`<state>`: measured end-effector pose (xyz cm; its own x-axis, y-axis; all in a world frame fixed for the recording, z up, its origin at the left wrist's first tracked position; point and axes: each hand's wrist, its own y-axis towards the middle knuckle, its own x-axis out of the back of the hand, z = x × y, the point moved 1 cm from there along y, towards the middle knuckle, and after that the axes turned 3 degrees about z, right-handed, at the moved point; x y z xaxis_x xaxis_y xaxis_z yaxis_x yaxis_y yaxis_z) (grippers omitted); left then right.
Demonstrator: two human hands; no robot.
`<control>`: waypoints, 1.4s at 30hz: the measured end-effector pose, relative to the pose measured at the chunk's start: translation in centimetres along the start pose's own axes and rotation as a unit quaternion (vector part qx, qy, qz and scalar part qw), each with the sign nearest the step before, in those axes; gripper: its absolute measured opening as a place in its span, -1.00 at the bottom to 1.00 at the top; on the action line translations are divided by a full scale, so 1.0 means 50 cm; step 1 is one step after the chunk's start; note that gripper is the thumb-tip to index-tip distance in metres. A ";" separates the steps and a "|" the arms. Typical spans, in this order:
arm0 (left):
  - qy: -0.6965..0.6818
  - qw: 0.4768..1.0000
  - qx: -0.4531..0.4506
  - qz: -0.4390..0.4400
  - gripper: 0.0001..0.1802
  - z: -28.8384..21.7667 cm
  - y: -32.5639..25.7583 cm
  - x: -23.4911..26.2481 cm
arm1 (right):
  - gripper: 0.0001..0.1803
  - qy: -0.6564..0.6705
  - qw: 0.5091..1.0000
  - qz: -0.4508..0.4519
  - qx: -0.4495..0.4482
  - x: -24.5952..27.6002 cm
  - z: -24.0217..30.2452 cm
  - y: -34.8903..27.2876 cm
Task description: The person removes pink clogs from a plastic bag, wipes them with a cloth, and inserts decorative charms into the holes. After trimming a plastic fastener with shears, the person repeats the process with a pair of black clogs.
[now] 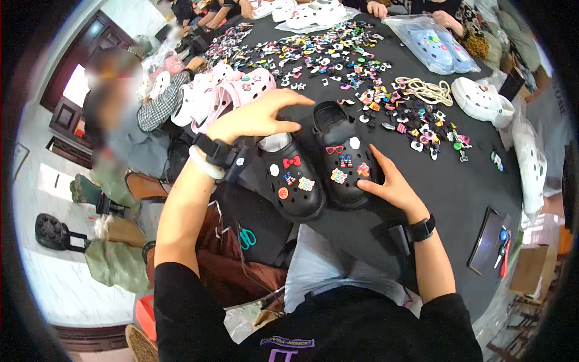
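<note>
Two black clogs sit side by side near the front edge of the black desk [482, 187], toes toward the person, each studded with small coloured charms. The left hand [253, 117] lies flat across the heel end of the left clog [292, 181], fingers [289, 99] stretched out and together, reaching over toward the right clog [345, 154]. The right hand [392, 187] presses against the toe side of the right clog, fingers spread a little, gripping nothing. Behind the clogs a wide scatter of loose charms [338, 57] covers the desk, with pink and white clogs [223, 90] to the left and a white clog [482, 99] at right.
</note>
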<state>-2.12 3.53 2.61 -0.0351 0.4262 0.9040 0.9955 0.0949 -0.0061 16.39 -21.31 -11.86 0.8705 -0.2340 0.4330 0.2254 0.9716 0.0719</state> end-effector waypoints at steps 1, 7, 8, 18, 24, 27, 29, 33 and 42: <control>0.050 0.992 -0.118 -0.017 -0.47 -0.009 0.012 -0.007 | 0.11 0.003 1.000 -0.002 -0.009 -0.001 0.003 0.000; -0.025 0.998 0.007 0.058 -0.42 -0.070 0.079 -0.068 | 0.09 0.027 0.999 -0.009 -0.028 -0.004 -0.009 -0.005; -0.055 0.995 0.041 0.066 -0.44 -0.060 0.087 -0.076 | 0.08 0.034 0.999 -0.003 -0.028 -0.004 -0.008 -0.003; -0.113 0.979 0.159 0.051 -0.60 0.037 0.098 -0.034 | 0.14 0.000 1.000 0.004 -0.018 -0.002 0.006 -0.004; -0.158 0.970 0.177 0.047 -0.41 0.010 0.071 -0.040 | 0.16 0.006 1.000 0.000 -0.020 0.005 0.004 -0.004; -0.196 0.966 0.165 0.025 -0.24 0.005 0.038 -0.042 | 0.15 -0.004 1.000 0.002 -0.020 0.001 0.018 -0.001; -0.177 0.956 0.231 0.044 -0.28 -0.028 0.034 -0.039 | 0.15 -0.008 1.000 0.005 -0.024 0.004 0.022 0.002; -0.203 0.955 0.213 0.027 -0.54 -0.059 0.052 -0.048 | 0.10 0.032 0.999 0.032 0.029 -0.014 0.008 0.005; -0.234 0.936 0.231 -0.127 -0.60 0.028 0.044 -0.063 | -0.08 0.124 0.991 0.043 0.018 -0.049 -0.002 0.012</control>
<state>0.04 3.64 -0.84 -0.4088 0.6742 0.6151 0.8086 0.5801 -0.0984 14.45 -20.18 -12.98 0.9675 -0.1466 0.2060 0.1332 0.9881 0.0775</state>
